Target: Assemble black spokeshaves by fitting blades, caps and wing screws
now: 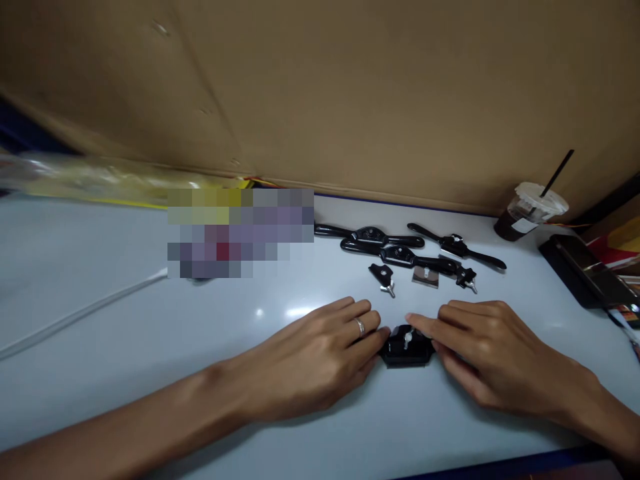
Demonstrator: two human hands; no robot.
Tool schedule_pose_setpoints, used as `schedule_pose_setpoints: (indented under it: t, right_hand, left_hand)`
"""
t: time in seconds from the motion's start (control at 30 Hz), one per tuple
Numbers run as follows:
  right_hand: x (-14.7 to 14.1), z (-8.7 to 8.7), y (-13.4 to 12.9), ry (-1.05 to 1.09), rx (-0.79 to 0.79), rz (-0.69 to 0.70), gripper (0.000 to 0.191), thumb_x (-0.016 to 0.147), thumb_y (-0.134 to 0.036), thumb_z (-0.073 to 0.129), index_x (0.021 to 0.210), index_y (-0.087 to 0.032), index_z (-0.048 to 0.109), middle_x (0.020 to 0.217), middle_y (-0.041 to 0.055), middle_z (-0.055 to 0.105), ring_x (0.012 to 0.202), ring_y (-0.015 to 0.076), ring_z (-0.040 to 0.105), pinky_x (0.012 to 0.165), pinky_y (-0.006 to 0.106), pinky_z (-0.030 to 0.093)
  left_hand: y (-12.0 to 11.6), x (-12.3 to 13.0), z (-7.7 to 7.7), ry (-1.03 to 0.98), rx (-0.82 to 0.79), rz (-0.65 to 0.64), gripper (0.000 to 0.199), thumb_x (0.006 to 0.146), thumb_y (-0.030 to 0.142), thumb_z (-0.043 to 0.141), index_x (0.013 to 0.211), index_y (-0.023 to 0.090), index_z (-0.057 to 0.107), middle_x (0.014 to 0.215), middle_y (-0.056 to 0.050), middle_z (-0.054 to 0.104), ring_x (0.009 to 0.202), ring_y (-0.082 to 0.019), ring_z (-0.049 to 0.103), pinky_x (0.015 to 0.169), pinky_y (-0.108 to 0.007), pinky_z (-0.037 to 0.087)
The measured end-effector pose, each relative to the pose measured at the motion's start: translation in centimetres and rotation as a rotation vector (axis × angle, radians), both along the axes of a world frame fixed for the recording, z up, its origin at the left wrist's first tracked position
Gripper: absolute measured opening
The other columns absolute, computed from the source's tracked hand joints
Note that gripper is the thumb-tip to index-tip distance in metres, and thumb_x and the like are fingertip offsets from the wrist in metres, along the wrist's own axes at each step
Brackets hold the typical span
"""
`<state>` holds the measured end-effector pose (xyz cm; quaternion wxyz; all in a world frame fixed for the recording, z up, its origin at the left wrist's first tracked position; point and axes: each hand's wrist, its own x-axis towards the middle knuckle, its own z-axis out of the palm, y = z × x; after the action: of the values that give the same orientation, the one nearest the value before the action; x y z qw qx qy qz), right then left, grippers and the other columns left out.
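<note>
Between my two hands, low over the table, is a black spokeshave with a silver thumbscrew at its middle. My left hand, with a ring on one finger, is closed around its left handle. The fingers of my right hand are closed on the right handle, the index finger reaching over beside the cap. Both handles are mostly hidden by my hands. Just beyond lie a black lever cap with a thumbscrew, a flat metal blade and a second lever cap.
Farther back lie two black spokeshave bodies and one spokeshave with its cap fitted. A lidded drink cup with a straw stands at the right, near a black device. A pixelated patch covers something left, by a white cable.
</note>
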<state>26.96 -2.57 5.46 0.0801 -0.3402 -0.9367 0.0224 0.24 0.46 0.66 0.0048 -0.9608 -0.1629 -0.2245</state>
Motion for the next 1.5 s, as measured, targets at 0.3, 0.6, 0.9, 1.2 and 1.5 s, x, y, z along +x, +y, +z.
schedule_pose_setpoints:
  t: [0.3,0.6,0.9,1.2,1.5]
  right_hand:
    - [-0.41,-0.17,-0.61,0.038,0.022,0.042,0.023,0.097,-0.011,0.05,0.098,-0.018,0.072,0.079,0.0027,0.065,0.068,0.0188,0.057,0.062,0.033,0.04]
    - [-0.87,-0.26,-0.54,0.072,0.019,0.072,0.026,0.097,-0.009,0.049,0.109,-0.015,0.071,0.081,0.0036,0.067,0.07,0.0191,0.059,0.064,0.032,0.043]
    - [-0.39,-0.92,-0.51,0.088,0.046,0.0,0.024,0.099,-0.011,0.047,0.101,-0.014,0.071,0.08,0.0042,0.066,0.07,0.0188,0.058,0.063,0.033,0.039]
    - [-0.71,-0.52,-0.42,0.204,-0.022,0.087,0.029,0.099,-0.01,0.048,0.116,-0.013,0.071,0.073,0.0011,0.063,0.063,0.0157,0.054,0.06,0.029,0.04]
    - [-0.56,-0.39,-0.15,0.23,-0.086,-0.006,0.028,0.096,-0.011,0.047,0.087,-0.015,0.073,0.069,0.0019,0.063,0.06,0.0149,0.056,0.057,0.029,0.037]
  left_hand:
    - [-0.05,0.19,-0.04,-0.013,0.015,-0.003,0.022,0.103,0.01,0.046,0.112,0.01,0.066,0.086,-0.006,0.067,0.077,-0.022,0.06,0.07,-0.036,0.051]
    - [-0.05,0.15,0.07,0.014,0.083,-0.043,0.021,0.104,0.007,0.045,0.103,0.008,0.066,0.083,-0.006,0.064,0.073,-0.021,0.054,0.065,-0.036,0.045]
    - [-0.01,0.33,-0.15,-0.013,0.066,-0.022,0.017,0.102,0.007,0.048,0.108,0.009,0.065,0.083,-0.005,0.064,0.074,-0.021,0.055,0.066,-0.036,0.044]
    - [-0.11,0.22,-0.06,-0.016,0.07,-0.013,0.015,0.102,0.009,0.049,0.106,0.01,0.064,0.081,-0.004,0.063,0.073,-0.021,0.055,0.066,-0.035,0.045]
    - [-0.05,0.11,-0.23,0.003,0.056,-0.01,0.016,0.101,0.01,0.049,0.106,0.012,0.063,0.085,-0.005,0.066,0.075,-0.021,0.057,0.067,-0.035,0.048]
